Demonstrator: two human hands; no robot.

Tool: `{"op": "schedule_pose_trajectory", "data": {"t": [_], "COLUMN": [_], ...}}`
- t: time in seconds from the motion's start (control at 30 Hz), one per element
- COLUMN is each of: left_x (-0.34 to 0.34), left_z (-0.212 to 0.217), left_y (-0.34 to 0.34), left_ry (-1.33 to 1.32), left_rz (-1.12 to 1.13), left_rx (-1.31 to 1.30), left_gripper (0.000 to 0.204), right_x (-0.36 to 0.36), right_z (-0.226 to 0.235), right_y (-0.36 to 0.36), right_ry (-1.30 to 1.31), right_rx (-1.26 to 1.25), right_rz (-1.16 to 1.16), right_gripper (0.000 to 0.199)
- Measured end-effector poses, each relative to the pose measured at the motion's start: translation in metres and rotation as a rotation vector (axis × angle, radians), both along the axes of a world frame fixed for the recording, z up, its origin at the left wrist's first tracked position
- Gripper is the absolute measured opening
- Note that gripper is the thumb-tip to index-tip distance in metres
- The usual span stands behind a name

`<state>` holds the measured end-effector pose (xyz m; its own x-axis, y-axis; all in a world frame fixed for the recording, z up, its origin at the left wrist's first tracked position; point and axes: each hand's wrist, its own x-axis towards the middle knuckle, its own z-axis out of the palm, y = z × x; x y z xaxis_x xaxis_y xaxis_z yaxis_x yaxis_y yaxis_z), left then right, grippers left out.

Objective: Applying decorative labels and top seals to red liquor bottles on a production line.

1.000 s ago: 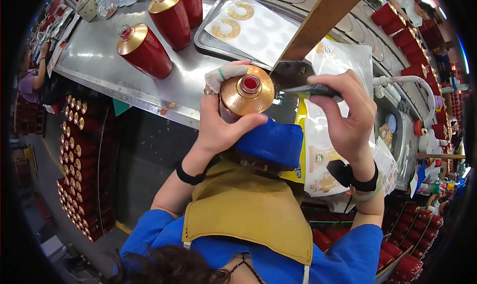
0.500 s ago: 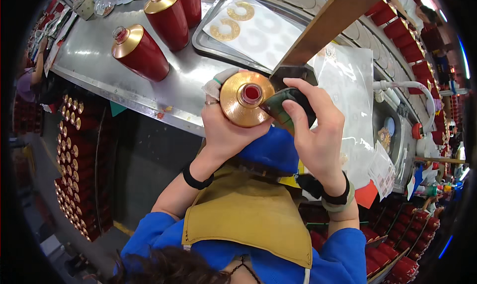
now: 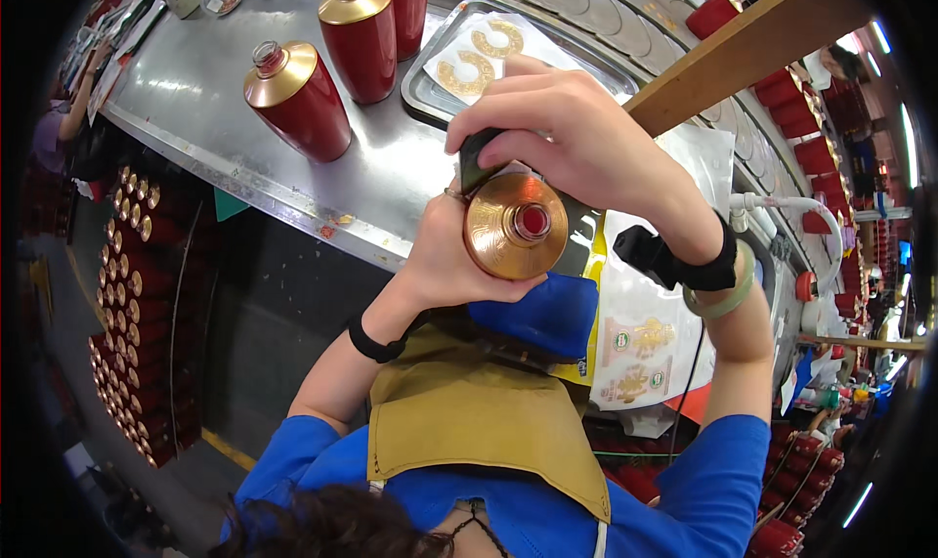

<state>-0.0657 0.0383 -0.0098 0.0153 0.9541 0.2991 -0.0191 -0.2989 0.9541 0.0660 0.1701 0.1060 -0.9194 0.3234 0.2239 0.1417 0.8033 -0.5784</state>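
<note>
My left hand [image 3: 440,250] is wrapped round a bottle with a ridged gold shoulder [image 3: 498,250] and a clear, open neck. Its mouth points up toward me, and its body is hidden beneath the shoulder. My right hand [image 3: 596,138] pinches a flat, dark green, scraper-like piece [image 3: 476,167] against the far left edge of the gold shoulder. Beyond my hands, on the metal table [image 3: 205,99], stand more red bottles with gold shoulders, the nearest one [image 3: 303,108] to the left.
A metal tray [image 3: 414,94] holds a white sheet with gold C-shaped decals [image 3: 467,72]. A wooden bar [image 3: 752,50] slants across the upper right. White printed sheets [image 3: 635,314] and blue cloth [image 3: 542,314] lie close by. Stacked gold-topped bottles [image 3: 127,304] stand lower left.
My right hand has swung up and left over the bottle, taking the scraper-like piece from its right side to its far left edge. The bottle has shifted slightly right and nearer me.
</note>
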Motion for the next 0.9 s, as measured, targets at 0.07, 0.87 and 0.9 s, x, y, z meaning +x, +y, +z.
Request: {"op": "schedule_pose_trajectory", "data": {"t": [0.07,0.87,0.9], "left_x": [-0.003,0.002,0.008], "left_z": [0.002,-0.01,-0.013], "left_y": [0.0,-0.004,-0.002], "left_ry": [0.054,0.119,0.189], "left_rz": [-0.064,0.04,0.154], "left_rx": [-0.045,0.31,0.314], "left_gripper": [0.079,0.093,0.091], "right_x": [-0.008,0.083,0.084], "right_z": [0.022,-0.008,-0.012], "right_y": [0.001,-0.106,-0.108], "right_ry": [0.003,0.278,0.315], "right_rx": [-0.014,0.545,0.513], "right_rz": [0.068,-0.18,-0.135], "right_gripper": [0.022,0.02,0.021]}}
